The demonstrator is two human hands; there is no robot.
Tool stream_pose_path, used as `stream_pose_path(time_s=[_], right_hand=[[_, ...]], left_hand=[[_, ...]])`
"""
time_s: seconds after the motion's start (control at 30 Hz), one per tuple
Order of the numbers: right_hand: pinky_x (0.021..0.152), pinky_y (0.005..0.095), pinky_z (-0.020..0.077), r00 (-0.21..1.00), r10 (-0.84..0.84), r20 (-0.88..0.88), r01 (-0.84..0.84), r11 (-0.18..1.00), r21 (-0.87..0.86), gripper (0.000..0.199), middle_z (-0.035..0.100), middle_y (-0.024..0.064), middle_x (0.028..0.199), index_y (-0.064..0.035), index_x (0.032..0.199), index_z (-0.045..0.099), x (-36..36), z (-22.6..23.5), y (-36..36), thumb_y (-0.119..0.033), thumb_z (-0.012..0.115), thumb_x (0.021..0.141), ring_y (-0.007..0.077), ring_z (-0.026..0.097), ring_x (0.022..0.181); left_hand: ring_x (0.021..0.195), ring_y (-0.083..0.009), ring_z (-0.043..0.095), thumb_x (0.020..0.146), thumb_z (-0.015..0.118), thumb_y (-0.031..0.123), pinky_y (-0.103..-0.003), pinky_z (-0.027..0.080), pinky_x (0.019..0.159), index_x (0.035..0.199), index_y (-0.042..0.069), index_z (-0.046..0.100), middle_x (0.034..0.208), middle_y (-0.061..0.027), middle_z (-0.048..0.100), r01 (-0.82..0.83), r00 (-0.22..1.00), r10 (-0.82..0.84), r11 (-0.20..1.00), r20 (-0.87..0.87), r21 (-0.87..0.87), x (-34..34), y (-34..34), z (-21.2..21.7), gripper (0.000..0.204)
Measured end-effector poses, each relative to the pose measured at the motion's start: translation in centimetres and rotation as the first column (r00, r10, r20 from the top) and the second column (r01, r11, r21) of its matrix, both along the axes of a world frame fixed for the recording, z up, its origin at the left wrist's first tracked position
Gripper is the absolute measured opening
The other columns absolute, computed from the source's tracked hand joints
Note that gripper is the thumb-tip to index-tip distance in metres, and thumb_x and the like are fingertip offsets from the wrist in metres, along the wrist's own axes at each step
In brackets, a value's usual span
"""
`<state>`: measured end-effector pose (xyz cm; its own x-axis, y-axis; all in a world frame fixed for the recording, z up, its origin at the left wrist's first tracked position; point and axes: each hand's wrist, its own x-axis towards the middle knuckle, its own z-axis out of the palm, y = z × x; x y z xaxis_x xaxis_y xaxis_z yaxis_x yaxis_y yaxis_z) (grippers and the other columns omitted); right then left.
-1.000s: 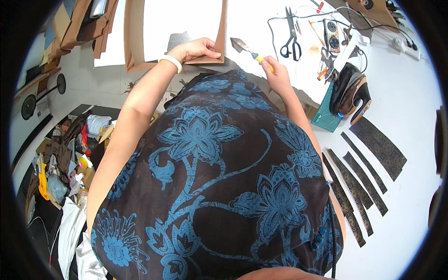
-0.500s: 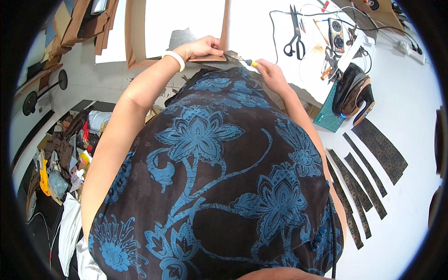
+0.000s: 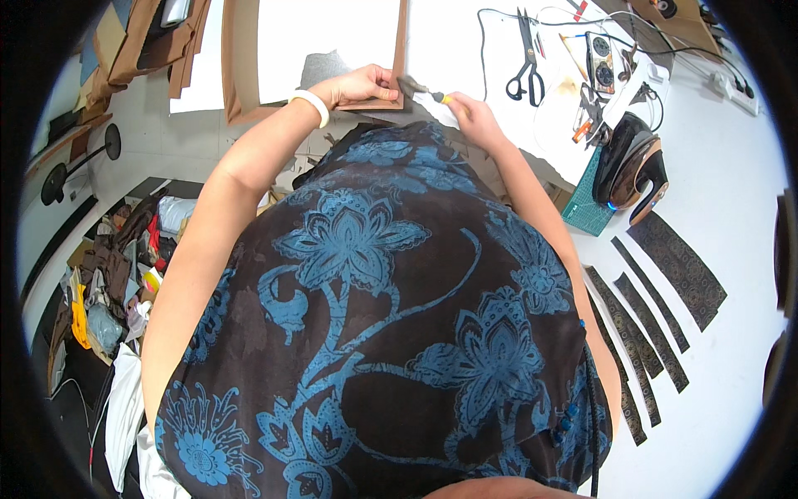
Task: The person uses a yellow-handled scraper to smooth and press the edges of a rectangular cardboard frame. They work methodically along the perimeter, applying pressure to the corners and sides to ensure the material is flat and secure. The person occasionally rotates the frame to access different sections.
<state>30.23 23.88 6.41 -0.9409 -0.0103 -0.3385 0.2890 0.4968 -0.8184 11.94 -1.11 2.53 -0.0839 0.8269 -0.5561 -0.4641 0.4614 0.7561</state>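
Observation:
A large white panel [image 3: 332, 33] with folded brown edging [image 3: 239, 75] lies at the far side of the table. At its near right corner my left hand [image 3: 363, 86] is closed on the brown edging, thumb and fingers pinched together. My right hand [image 3: 478, 121] grips a small hammer [image 3: 428, 91] by its yellow handle. The dark hammer head is slightly blurred and sits right at that corner, beside my left fingertips; whether it touches cannot be told. A grey patch [image 3: 324, 66] lies on the panel just beyond my left hand.
On the right are black scissors [image 3: 527, 66], an iron [image 3: 636, 170], a green cutting mat [image 3: 590, 208], a power strip [image 3: 731, 91] with cables, and dark patterned strips [image 3: 640, 324]. Brown sheets [image 3: 150, 50] hang at the far left above a scrap heap [image 3: 108, 274].
My right hand has shifted slightly, and the hammer head has swung up and left to the panel's corner. My left hand keeps its hold on the edging.

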Motion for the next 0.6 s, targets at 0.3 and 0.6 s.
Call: stream_pose_path(time_s=[0.3,0.6], right_hand=[[0.064,0.0384,0.0479,0.998,0.007,0.061,-0.010,0.999,0.044,0.025,0.064,0.0149,0.073,-0.0088,0.113,0.069,-0.9,1.1,0.7,-0.027,0.056,0.101,0.0277,0.060,0.065],[0.062,0.0403,0.0473,0.998,-0.004,0.069,-0.007,0.988,0.155,0.030,0.063,0.0134,0.068,-0.0129,0.111,0.071,-2.6,2.6,1.7,-0.037,0.057,0.100,0.0310,0.063,0.066]], left_hand=[[0.090,-0.0102,0.065,0.092,0.071,0.007,-0.026,0.053,0.089,0.109,0.001,0.072,0.100,-0.0013,0.073,-0.021,0.997,0.020,1.000,0.072,0.014,0.0,0.0,-0.2,0.018],[0.098,-0.0085,0.059,0.098,0.066,0.030,-0.028,0.049,0.095,0.105,0.009,0.066,0.099,0.0032,0.063,-0.329,0.918,0.309,0.943,0.250,0.041,-0.5,0.0,1.5,0.022]])
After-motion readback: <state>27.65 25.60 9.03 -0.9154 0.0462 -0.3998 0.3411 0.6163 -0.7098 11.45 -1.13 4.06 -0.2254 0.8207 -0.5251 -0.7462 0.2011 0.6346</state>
